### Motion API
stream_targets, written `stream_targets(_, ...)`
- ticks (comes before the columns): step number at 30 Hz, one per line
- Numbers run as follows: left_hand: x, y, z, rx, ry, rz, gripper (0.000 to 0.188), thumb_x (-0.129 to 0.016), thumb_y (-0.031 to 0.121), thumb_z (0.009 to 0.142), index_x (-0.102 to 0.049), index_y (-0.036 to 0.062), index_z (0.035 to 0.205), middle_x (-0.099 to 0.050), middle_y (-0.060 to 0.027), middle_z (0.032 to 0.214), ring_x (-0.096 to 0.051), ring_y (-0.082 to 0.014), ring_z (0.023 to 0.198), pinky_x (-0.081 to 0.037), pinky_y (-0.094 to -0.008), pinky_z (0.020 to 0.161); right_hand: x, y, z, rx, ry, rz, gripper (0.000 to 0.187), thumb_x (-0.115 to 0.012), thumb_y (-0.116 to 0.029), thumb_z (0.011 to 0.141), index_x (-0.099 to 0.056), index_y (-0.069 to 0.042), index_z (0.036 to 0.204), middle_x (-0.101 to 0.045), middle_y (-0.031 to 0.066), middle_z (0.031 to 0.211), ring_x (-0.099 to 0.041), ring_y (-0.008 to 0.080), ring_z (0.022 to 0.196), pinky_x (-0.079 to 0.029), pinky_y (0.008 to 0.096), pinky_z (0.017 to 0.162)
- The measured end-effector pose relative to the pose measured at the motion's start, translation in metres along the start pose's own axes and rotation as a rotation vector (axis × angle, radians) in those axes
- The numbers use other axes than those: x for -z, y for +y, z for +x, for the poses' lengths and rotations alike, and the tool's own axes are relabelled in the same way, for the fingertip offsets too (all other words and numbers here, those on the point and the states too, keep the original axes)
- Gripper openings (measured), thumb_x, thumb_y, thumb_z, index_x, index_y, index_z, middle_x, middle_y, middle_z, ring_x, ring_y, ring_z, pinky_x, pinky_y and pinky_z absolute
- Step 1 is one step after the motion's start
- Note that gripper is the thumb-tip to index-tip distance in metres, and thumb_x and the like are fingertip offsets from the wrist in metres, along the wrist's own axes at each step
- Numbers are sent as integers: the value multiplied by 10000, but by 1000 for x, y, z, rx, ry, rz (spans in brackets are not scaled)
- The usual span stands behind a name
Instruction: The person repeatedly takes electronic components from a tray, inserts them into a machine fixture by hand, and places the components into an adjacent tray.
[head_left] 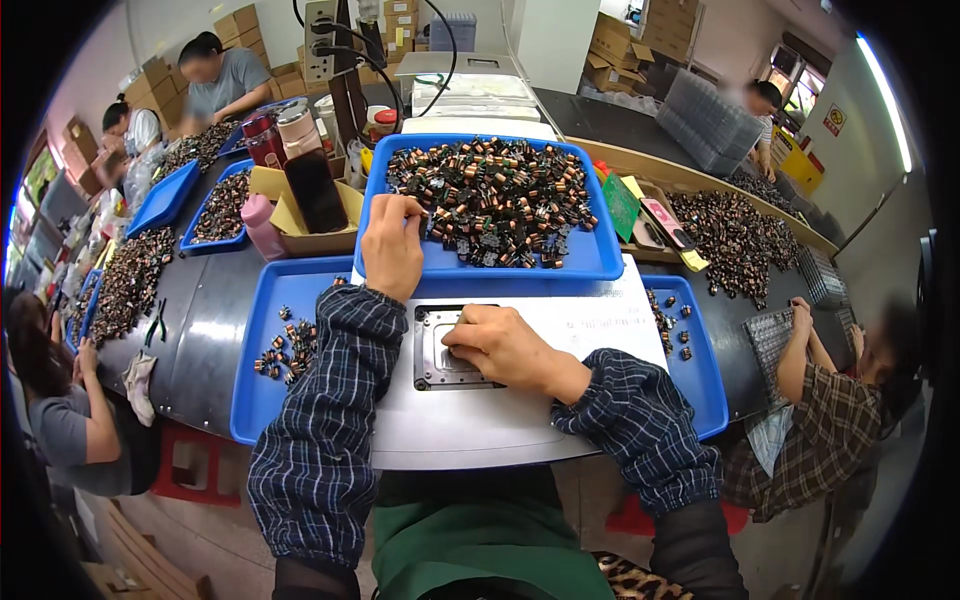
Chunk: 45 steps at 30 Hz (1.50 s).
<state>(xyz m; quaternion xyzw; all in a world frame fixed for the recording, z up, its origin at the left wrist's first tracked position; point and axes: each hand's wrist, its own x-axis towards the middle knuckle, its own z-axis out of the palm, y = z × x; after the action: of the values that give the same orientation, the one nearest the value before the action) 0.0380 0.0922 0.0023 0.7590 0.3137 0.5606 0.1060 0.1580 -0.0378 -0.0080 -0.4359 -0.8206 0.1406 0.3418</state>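
My left hand (393,245) reaches over the left edge of a raised blue tray (480,272) heaped with small copper-wound coil parts (495,195). Its fingertips are pinched together beside the heap, and what they hold, if anything, is hidden. In front of the tray, a dark-framed rectangular metal fixture (430,372) with a recessed middle lies on a white sheet (470,430). Over it my right hand (505,345) is closed, fingertips pressed down near the plate's centre. Whatever sits under those fingers cannot be made out.
Lower blue trays with a few loose coils stand at left (245,400) and right (710,390). Beyond are a box with a phone (316,190), a pink bottle (262,225), a green board (620,205) and more coil heaps (735,240). Co-workers sit on both sides.
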Motion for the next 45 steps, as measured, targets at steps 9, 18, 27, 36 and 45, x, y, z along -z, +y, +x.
stream_targets(9,15,-10,-6,414,80,-395,155,-520,1,808,-538,-39,956,-458,-52,953,-589,-145,752,-486,-240,706,-2,1,0,9,-7,-80,75,-602,-56,679,-580,-39,749,-492,107,680,-514,281,647,-422,369,581)
stream_targets(18,47,16,-42,634,-287,-650,217,-560,57,812,-556,-34,1009,-578,-81,834,-590,-126,708,-489,-208,634,68,36,3,-516,460,1065,154,-483,-157,864,-508,-25,939,-560,87,872,-599,187,772,-497,255,521)
stream_targets(27,55,54,-63,367,-598,-298,128,-611,6,727,-599,-10,854,-543,-60,781,-526,-131,668,-434,-232,614,91,87,-21,-550,373,-197,192,-641,-115,686,-622,-13,847,-606,56,708,-530,127,587,-434,244,568)
stream_targets(36,48,61,-63,-145,-653,19,117,-602,3,694,-604,5,810,-557,-100,767,-542,-255,718,-451,-320,631,98,60,-13,-684,713,949,216,-486,-76,800,-583,3,976,-569,57,799,-526,123,631,-409,210,452)
stream_targets(45,50,61,-66,-105,-674,31,87,-567,44,720,-603,20,795,-538,-96,731,-528,-245,716,-441,-335,629,47,12,2,-649,270,1115,173,-491,-46,808,-564,6,955,-557,67,757,-578,138,634,-475,221,440)
